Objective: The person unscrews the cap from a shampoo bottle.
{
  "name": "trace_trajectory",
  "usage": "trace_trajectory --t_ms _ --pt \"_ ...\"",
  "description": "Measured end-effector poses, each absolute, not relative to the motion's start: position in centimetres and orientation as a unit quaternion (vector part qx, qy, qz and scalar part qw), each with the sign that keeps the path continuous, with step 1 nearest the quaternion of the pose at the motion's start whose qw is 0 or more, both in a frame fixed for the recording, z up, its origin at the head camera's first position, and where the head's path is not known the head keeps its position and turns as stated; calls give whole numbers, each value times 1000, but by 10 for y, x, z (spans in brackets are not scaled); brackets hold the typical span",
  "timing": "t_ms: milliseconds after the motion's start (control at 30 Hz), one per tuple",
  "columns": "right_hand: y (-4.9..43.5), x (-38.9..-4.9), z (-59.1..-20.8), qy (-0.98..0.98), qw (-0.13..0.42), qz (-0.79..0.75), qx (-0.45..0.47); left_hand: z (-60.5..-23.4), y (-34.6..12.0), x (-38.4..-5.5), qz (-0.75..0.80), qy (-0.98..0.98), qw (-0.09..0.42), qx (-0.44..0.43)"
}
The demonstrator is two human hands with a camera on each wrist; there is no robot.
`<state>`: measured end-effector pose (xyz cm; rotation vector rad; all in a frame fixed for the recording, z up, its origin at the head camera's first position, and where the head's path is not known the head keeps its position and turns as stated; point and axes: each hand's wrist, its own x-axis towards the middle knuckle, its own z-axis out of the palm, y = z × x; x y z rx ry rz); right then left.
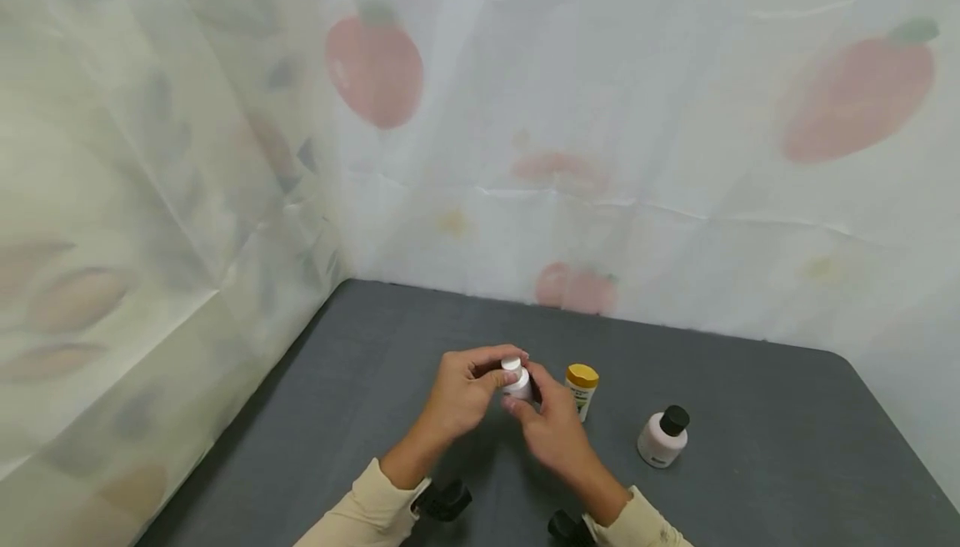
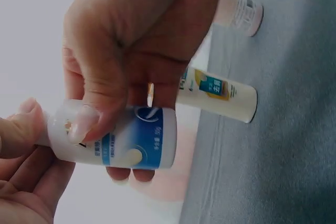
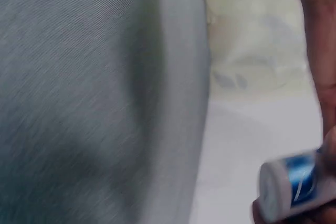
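Observation:
Between my two hands is a small white bottle point(image 1: 519, 386) with a blue label, held upright above the table. My right hand point(image 1: 553, 426) grips its body, the thumb lying along the side in the left wrist view. At the top, the thumb and fingers of my left hand point(image 1: 461, 388) pinch the white cap point(image 1: 512, 363), which they partly cover. The right wrist view catches the base and blue label of the bottle point(image 3: 294, 184) at its lower right edge. Just beyond my right hand stands a white bottle with a yellow cap point(image 1: 582, 377), partly hidden.
A pale pink bottle with a black cap point(image 1: 662, 439) stands farther right on the dark grey table point(image 1: 765, 439). Fruit-printed white sheeting point(image 1: 637, 113) hangs along the back and the left side of the table.

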<state>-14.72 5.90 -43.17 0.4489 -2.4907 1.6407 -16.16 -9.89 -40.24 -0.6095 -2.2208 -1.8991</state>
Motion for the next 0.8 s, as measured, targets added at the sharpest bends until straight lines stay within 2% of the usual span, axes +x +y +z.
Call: trace_trajectory --t_ms 467,567,700,800 --pt "54 -140 -410 -876 245 386 156 -391 -82 -148 -703 -690 137 -105" --pt "55 -140 -405 -877 256 372 163 -391 -89 -148 -699 -685 143 -149" --pt "59 -139 -399 -880 246 369 172 -388 -103 -150 -672 -682 133 -255" --pt "60 -138 -395 -885 233 365 170 -384 -108 -151 -653 -698 115 -270"
